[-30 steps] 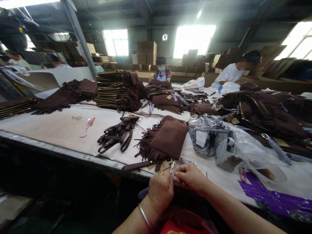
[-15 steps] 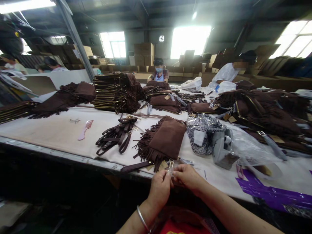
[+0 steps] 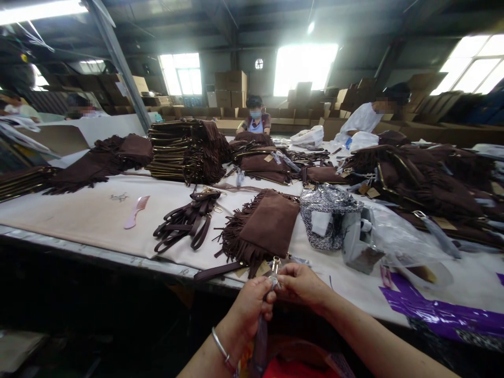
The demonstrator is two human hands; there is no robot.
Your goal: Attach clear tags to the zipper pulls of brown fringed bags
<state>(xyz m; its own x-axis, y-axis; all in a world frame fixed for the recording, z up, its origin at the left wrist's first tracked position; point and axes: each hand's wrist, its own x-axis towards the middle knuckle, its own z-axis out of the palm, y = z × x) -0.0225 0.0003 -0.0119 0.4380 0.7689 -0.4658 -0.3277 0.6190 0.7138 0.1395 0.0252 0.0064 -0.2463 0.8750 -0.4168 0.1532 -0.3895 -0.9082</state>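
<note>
At the table's near edge, my left hand [image 3: 254, 302] is closed round a plastic-wrapped brown strap [image 3: 260, 336] that hangs down below the fist. My right hand [image 3: 301, 283] pinches the clear wrapping at the strap's upper end, by a gold metal clasp [image 3: 276, 263]. Just beyond lies a brown fringed pouch [image 3: 271, 223], its fringe toward the left. A flat brown wrist strap [image 3: 216, 270] and part of a tan paper tag [image 3: 263, 269] show at the pouch's near edge. Left of it is a bundle of dark brown straps [image 3: 187, 223].
A pink comb [image 3: 136, 212] lies on the left. Stacked brown pouches [image 3: 177, 152] stand farther back, with more piled pouches [image 3: 429, 173] at right. A patterned bag [image 3: 321, 231], clear plastic [image 3: 405, 236] and purple plastic [image 3: 452, 312] lie on the right. Several people work beyond.
My left hand has shifted slightly left and down and turned, with the wrapped strap now visible below it. My right hand stays at the clasp end. The pouch lies where it was.
</note>
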